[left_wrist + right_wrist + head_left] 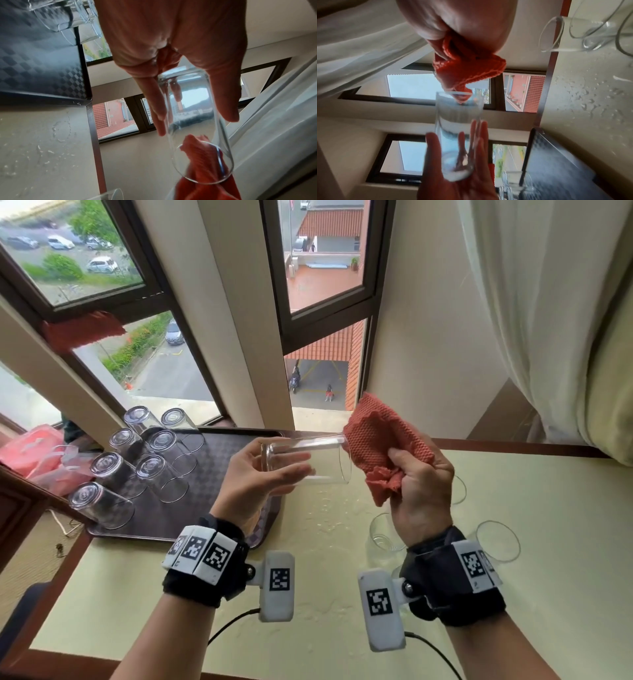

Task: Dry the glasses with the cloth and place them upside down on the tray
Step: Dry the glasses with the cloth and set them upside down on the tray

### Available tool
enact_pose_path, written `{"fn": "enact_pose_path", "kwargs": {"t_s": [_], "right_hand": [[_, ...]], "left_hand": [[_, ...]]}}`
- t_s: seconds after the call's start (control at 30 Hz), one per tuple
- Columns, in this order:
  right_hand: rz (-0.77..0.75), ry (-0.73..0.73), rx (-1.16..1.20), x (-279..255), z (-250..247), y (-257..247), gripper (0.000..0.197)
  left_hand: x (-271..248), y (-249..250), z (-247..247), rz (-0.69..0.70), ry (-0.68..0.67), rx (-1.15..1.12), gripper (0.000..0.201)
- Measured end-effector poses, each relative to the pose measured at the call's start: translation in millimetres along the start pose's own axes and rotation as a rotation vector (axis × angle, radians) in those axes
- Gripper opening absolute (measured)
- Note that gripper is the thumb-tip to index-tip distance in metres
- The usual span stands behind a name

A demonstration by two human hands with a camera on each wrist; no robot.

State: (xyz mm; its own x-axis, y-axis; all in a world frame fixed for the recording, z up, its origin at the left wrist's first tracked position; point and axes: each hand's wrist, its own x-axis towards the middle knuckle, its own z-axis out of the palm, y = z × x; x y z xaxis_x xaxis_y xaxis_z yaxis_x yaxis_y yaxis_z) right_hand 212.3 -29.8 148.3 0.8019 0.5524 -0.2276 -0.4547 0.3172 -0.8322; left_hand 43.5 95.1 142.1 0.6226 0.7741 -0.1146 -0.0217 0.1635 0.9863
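My left hand (274, 470) holds a clear glass (308, 460) on its side above the tray's right edge, thumb on one wall and fingers on the other. Its mouth points right. My right hand (411, 484) grips a bunched red cloth (376, 440), and a corner of the cloth (462, 97) sits at the glass rim (453, 93). Several glasses (161, 477) stand upside down on the left of the dark checkered tray (219, 450). Three upright glasses (383, 535) stand on the table under my right wrist.
Water drops (335, 508) lie on the cream table between the tray and the upright glasses. A pink plastic bag (34, 453) sits left of the tray. Windows run behind the table; a white curtain (548, 320) hangs at the right.
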Motion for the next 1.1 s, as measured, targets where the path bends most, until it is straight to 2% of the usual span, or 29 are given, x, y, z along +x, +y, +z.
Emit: {"fn": "enact_pose_path", "kwargs": {"t_s": [0.13, 0.23, 0.33, 0.43, 0.5, 0.6, 0.73, 0.8, 0.9, 0.97, 1.1], "right_hand": [[-0.02, -0.106, -0.018, -9, 14, 6, 0.034], [-0.112, -0.224, -0.19, -21, 15, 17, 0.045], [-0.237, -0.393, -0.333, -24, 9, 24, 0.047], [-0.375, -0.486, -0.618, -21, 3, 20, 0.061], [-0.345, -0.52, -0.697, -17, 2, 16, 0.063], [-0.238, -0.593, -0.691, -13, 3, 8, 0.061], [-0.223, -0.735, -0.686, -12, -1, -1, 0.06], [-0.231, -0.737, -0.626, -14, -3, -4, 0.057], [-0.209, -0.681, -0.478, -19, -1, -7, 0.055], [-0.141, -0.757, -0.46, -19, -1, -10, 0.06], [0.05, -0.977, -0.605, -3, -5, -13, 0.077]], "left_hand": [[-1, -2, 6, -0.004, 0.023, -0.055, 0.105], [-2, -2, 11, 0.016, 0.044, -0.083, 0.106], [-2, 1, 11, 0.024, 0.055, -0.113, 0.111], [0, 2, 11, 0.028, 0.061, -0.124, 0.108], [1, 0, 11, 0.024, 0.052, -0.125, 0.102], [2, -2, 9, 0.02, 0.026, -0.108, 0.097], [1, -3, 5, 0.002, -0.026, -0.082, 0.09], [0, -4, 6, -0.008, -0.047, -0.094, 0.091], [1, -3, 12, -0.03, -0.044, -0.115, 0.102], [1, -1, 13, -0.044, -0.051, -0.102, 0.103], [0, -1, 11, -0.064, -0.112, -0.042, 0.096]]}}
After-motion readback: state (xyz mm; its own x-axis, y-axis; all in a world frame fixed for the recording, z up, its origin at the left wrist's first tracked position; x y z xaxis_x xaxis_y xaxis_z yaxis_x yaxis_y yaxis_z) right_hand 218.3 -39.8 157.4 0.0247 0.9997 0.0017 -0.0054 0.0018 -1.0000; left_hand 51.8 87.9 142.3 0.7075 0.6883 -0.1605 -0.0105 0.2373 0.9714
